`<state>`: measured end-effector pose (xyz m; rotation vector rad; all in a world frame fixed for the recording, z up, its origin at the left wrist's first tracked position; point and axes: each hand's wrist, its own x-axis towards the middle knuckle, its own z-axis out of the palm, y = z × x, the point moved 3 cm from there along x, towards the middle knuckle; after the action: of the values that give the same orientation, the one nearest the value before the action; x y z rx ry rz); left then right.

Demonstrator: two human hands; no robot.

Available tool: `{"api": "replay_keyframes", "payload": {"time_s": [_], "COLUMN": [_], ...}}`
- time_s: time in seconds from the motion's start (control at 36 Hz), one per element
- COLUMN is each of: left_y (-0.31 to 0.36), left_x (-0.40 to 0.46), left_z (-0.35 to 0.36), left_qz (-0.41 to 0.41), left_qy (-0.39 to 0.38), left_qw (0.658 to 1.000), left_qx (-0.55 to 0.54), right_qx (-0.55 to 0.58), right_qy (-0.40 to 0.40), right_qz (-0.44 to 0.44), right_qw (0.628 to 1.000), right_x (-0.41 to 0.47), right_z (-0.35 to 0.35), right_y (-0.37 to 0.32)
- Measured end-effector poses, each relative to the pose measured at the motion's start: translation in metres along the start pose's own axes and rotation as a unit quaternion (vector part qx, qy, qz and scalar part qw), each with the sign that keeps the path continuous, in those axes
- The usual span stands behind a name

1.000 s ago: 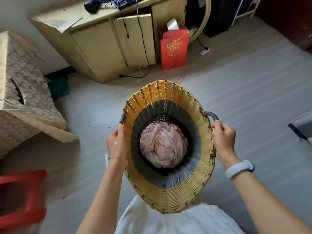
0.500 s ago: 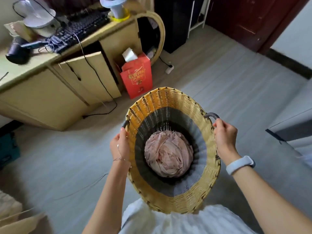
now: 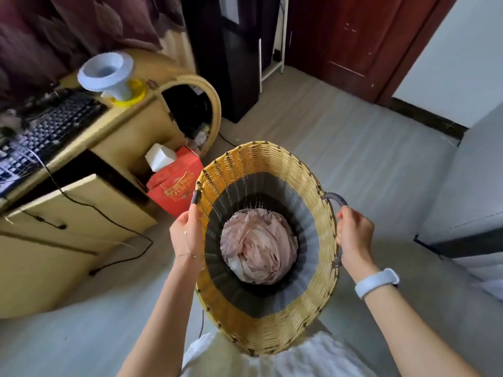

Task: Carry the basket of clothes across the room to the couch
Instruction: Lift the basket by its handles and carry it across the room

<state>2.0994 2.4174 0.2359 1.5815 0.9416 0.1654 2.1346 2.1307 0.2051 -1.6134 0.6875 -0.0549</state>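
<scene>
Woven basket (image 3: pixel 268 326) hangs level off the floor, left hand (image 3: pixel 187 235) and right hand (image 3: pixel 353 238) each clamped on a side handle, keeping the clothes (image 3: pixel 257 248) settled inside.

Even, soft daylight fills the room, leaving the pale floor (image 3: pixel 340 137) bright and free of glare. Motion blur smears the left side, most strongly at the keyboard (image 3: pixel 51 126) and curtain (image 3: pixel 81 25); the centre stays sharp. Wide-angle distortion bends straight lines toward the edges, as at the door (image 3: pixel 353 42).
</scene>
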Motion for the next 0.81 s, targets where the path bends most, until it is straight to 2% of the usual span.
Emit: {"api": "replay_keyframes", "payload": {"time_s": [0.19, 0.36, 0.58, 0.81], "left_y": [0.060, 0.112, 0.167, 0.221], "left_x": [0.065, 0.112, 0.171, 0.248], "left_z": [0.103, 0.185, 0.302, 0.438], "left_qz": [-0.036, -0.026, -0.023, -0.084], "left_qy": [-0.008, -0.034, -0.116, -0.194], "left_qw": [0.999, 0.998, 0.991, 0.972], "left_qx": [0.016, 0.036, 0.070, 0.100], "right_qx": [0.013, 0.022, 0.040, 0.021], "right_qy": [0.026, 0.058, 0.126, 0.222], "right_qz": [0.017, 0.028, 0.053, 0.053], "right_qw": [0.999, 0.998, 0.990, 0.973], "right_x": [0.124, 0.201, 0.300, 0.397], "right_z": [0.023, 0.030, 0.031, 0.029], "right_y": [-0.051, -0.091, -0.129, -0.168]}}
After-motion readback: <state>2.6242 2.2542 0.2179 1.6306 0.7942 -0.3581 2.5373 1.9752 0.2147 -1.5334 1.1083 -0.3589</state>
